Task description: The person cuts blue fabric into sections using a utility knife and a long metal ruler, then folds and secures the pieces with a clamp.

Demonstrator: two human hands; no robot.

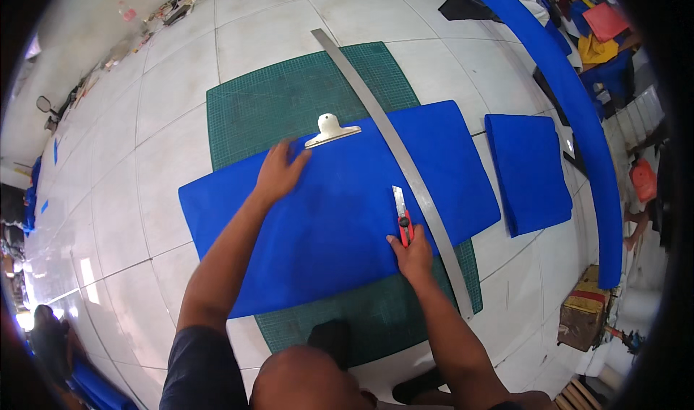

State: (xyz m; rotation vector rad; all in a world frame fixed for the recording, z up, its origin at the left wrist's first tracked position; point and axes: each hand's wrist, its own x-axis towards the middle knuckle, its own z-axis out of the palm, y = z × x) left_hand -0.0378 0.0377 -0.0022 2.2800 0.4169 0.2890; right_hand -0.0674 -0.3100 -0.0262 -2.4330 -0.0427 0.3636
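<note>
Blue fabric sheet (340,207) pressed flat by open left hand (278,173); right hand (412,254) grips utility knife (402,222) just beside steel ruler (405,164).

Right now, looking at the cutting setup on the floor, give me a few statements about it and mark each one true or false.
1. The right hand holds a red utility knife against the blue sheet. True.
2. The left hand lifts the long metal ruler off the sheet. False: it lies flat on the blue sheet, near a pale metal clamp, and the ruler lies across the sheet.
3. The sheet lies over a green cutting mat. True.
4. The knife is on the far right side of the ruler. False: it sits just left of the ruler.
5. A smaller blue piece lies on the tiles to the right. True.
</note>
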